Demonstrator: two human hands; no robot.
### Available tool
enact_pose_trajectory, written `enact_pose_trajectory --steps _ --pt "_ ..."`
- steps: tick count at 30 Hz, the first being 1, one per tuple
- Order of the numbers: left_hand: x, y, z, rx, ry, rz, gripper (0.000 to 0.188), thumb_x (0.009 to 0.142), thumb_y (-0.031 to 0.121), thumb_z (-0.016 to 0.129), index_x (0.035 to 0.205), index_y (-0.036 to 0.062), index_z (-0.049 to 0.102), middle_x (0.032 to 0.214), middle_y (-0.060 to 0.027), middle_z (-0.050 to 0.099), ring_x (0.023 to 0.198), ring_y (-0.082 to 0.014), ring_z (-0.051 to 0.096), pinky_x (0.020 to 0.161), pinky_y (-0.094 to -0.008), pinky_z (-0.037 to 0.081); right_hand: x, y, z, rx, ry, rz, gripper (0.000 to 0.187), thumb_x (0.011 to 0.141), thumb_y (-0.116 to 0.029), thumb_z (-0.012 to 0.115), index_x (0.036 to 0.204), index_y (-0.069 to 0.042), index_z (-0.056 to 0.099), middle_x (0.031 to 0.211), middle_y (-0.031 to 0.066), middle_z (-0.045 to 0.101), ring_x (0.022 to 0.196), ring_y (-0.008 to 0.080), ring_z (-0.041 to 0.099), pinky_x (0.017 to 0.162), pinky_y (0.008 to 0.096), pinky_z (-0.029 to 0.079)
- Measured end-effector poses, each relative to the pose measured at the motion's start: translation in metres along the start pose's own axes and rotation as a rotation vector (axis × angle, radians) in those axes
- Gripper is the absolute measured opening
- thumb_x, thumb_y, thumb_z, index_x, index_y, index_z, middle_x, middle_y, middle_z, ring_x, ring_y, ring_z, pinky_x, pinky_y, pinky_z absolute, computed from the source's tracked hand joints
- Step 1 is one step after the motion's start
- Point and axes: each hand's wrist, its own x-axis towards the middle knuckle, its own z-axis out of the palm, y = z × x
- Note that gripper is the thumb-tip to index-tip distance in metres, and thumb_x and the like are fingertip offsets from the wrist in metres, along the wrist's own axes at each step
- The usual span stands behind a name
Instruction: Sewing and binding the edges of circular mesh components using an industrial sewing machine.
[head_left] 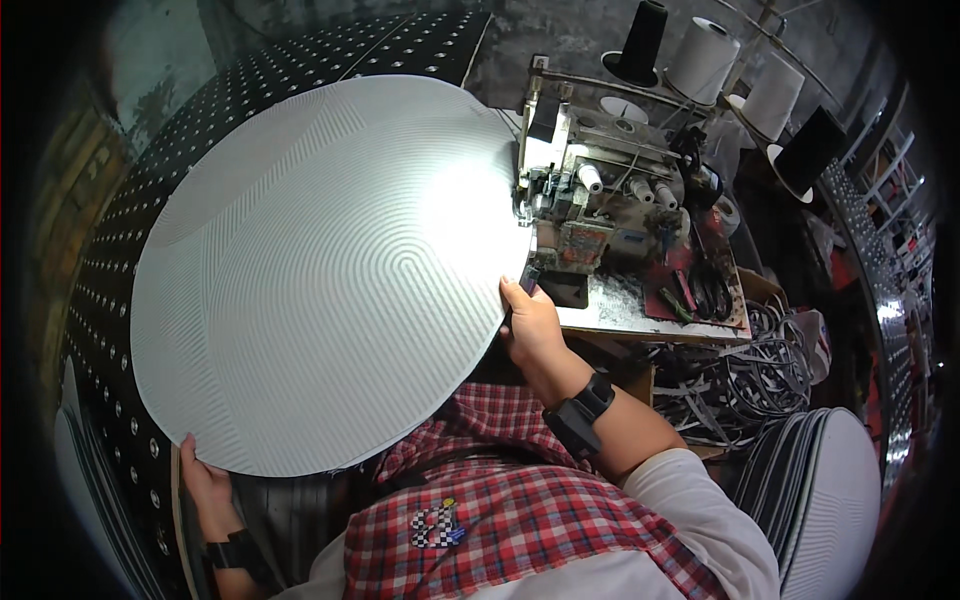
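A large round pale grey mat (300, 290), ribbed with curved and straight lines, lies tilted across a dotted black table. Its right edge reaches the needle area of a sewing machine (610, 235), whose lamp throws a bright glare on it. My right hand (535, 325) grips that edge just below the machine head, thumb on top and fingers mostly hidden underneath. A small dark piece (529, 278) shows beside the thumb; I cannot make out what it is. My left hand (205, 485) pinches the mat's lower left rim, its other fingers partly under it.
Black and white thread cones (703, 60) stand behind the machine. Scissors (712, 292) lie on its worktable's right side. Below, tangled grey strips (730, 375) fill a box. Stacked round mats (825, 500) stand at lower right, with more (90, 490) at the left.
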Motion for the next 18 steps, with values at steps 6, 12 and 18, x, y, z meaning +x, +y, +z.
enact_pose_trajectory --steps 6,12,18 --pt "-0.032 -0.027 0.017 -0.033 0.031 -0.063 0.040 0.077 0.018 0.051 0.114 0.0038 0.042 0.113 -0.0079 0.049 0.104 -0.0210 0.048 0.087 -0.0347 0.039 -0.014 -0.004 -0.003 -0.202 -0.035 0.024 0.019 0.079 -0.024 0.057 0.077 -0.006 0.051 0.060 -0.0011 0.048 0.044 0.0054 0.039 0.035 0.0196 0.029" --pt "-0.057 -0.055 0.024 0.045 -0.185 -0.142 0.040 0.078 0.020 0.048 0.114 0.0044 0.040 0.110 -0.0079 0.051 0.098 -0.0203 0.050 0.078 -0.0320 0.041 -0.027 0.002 -0.006 -0.289 -0.013 0.006 0.021 0.078 -0.025 0.058 0.075 -0.005 0.052 0.057 -0.0009 0.047 0.044 0.0059 0.038 0.038 0.0198 0.029" --pt "-0.075 -0.079 0.030 0.116 -0.223 -0.274 0.038 0.079 0.023 0.045 0.112 0.0056 0.040 0.107 -0.0071 0.052 0.085 -0.0160 0.054 0.057 -0.0258 0.042 -0.045 0.003 -0.005 -0.242 -0.132 0.079 0.022 0.079 -0.023 0.058 0.078 -0.002 0.052 0.066 0.0007 0.051 0.054 0.0077 0.045 0.048 0.0221 0.042"
